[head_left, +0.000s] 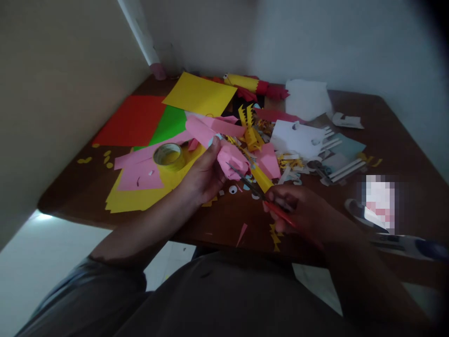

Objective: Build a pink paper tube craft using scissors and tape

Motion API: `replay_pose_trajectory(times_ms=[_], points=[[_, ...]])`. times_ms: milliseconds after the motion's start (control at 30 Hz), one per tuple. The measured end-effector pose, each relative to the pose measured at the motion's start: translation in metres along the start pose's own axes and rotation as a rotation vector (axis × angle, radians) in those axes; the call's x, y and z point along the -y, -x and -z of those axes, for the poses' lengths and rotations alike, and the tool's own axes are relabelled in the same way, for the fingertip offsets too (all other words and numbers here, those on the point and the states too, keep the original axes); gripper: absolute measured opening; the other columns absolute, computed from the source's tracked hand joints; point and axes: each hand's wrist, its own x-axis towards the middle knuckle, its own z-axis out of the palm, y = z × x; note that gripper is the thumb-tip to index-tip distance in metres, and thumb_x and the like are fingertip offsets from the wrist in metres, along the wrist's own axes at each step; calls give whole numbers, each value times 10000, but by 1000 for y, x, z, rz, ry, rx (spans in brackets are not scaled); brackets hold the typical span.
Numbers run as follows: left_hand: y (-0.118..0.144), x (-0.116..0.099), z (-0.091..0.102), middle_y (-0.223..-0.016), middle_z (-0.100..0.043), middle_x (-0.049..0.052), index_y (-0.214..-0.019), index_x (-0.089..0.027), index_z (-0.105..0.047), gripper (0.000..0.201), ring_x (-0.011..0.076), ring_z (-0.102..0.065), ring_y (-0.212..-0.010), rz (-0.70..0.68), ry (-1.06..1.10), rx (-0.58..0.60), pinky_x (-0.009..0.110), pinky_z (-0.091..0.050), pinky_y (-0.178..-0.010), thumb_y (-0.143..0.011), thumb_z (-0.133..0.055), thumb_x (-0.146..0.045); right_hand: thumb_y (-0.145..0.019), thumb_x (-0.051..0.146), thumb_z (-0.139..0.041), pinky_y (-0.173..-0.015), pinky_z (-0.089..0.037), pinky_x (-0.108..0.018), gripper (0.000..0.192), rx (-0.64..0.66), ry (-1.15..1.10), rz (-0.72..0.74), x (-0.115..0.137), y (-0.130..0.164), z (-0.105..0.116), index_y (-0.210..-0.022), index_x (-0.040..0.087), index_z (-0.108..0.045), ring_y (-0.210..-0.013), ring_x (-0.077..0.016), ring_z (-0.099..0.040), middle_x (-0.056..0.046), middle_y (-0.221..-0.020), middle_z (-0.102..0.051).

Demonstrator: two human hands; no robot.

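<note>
My left hand [206,175] is closed round a folded pink paper piece [233,160], held above the near middle of the table. In my right hand [291,208] is a pair of scissors [277,210] with red handles. Its dark blades reach left and touch or overlap the pink paper's front; I cannot tell whether they are cutting into it. Beneath my hands lies a googly eye [233,189] among small paper scraps. A roll of tape [169,156] sits left of my left hand, on pink and yellow sheets.
Red [129,119], green [170,124] and yellow sheets [199,93] lie at the back left. A yellow and red paper figure [245,83] is at the back. White paper [296,138] and many scraps cover the right middle, with a blurred-out item [380,203] at the right.
</note>
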Motion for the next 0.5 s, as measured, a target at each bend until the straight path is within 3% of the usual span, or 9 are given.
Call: replay_pose_trajectory(times_ms=[133, 267, 333, 500], points=[[-1, -3, 0, -779, -784, 19, -841, -180, -733, 496, 169, -768, -702, 33, -9, 1, 268, -653, -719, -935, -981, -599, -856, 322, -982, -665, -468, -262, 314, -7, 17, 67, 0, -3, 0, -967, 227, -704, -726, -150, -663, 29, -856, -722], [-5, -2, 4, -780, -784, 18, -849, -171, -738, 509, 157, -751, -687, -18, 10, -37, 246, -653, -695, -816, -1082, -546, -816, 345, -1021, -621, -359, -255, 390, -3, 118, 131, 2, -6, 3, -916, 226, -663, -665, -112, -508, 64, -752, -671], [-7, -1, 5, -777, -777, 13, -862, -175, -734, 511, 152, -731, -666, -34, 5, -28, 242, -641, -670, -831, -1072, -558, -815, 387, -1036, -606, -333, -261, 446, 16, 114, 149, 2, -7, 4, -887, 234, -623, -651, -109, -464, 72, -715, -650], [-9, -2, 9, -773, -762, 14, -843, -188, -707, 553, 170, -753, -706, -44, -16, -29, 250, -637, -684, -886, -1008, -650, -863, 475, -1019, -614, -350, -266, 492, 81, 59, 154, 1, -10, 5, -884, 238, -588, -677, -118, -499, 45, -769, -715]])
